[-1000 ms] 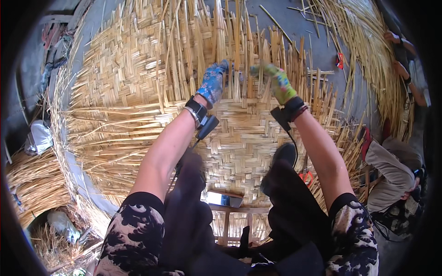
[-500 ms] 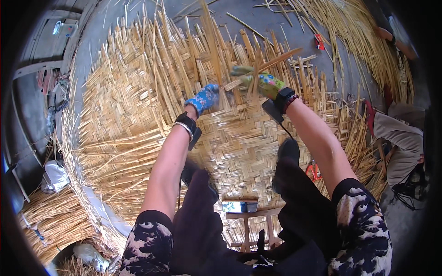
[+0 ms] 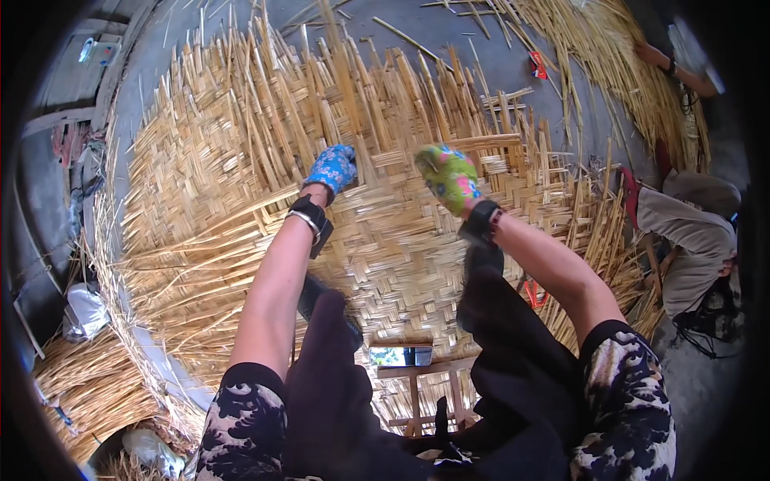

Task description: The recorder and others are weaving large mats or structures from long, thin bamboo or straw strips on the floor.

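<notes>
- left hand (image 3: pixel 330 167), blue flowery glove, is sitting over the mat's strips, fingers looking curled; can't tell if it's pinching one
- right hand (image 3: pixel 449 178), green flowery glove, is showing folded fingers; can't tell what it's gripping, if anything
- woven mat (image 3: pixel 393 256) is lying right under both hands
- red packet (image 3: pixel 537 64) is lying beyond it, near a straw pile (image 3: pixel 613 60)

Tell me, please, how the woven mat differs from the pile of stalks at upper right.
The woven mat has strips interlaced in a zigzag pattern; the pile of stalks is unwoven. The woven mat fills the broad middle of the view; the pile of stalks shows as a narrower band. Both look straw-yellow.
</notes>
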Demonstrator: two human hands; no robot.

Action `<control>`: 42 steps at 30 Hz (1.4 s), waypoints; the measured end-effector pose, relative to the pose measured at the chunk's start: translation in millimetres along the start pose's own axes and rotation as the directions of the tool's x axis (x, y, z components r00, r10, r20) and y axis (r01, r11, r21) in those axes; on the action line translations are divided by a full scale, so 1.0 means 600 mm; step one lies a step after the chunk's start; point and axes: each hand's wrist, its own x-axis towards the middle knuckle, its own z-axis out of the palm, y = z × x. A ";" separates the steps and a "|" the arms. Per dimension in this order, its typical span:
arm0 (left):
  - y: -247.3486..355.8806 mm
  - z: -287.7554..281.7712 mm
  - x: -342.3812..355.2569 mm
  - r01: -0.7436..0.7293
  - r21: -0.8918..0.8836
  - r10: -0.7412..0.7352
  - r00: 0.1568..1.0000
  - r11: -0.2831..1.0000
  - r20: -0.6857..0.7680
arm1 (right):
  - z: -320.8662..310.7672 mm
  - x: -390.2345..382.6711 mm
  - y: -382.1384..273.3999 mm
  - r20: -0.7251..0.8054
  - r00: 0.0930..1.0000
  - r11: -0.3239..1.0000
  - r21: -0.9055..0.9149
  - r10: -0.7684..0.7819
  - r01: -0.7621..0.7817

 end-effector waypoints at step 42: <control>0.196 0.099 0.004 -0.419 -0.074 0.328 0.797 0.905 -0.507 | -0.070 0.061 0.037 0.314 0.949 0.887 -0.440 0.005 0.141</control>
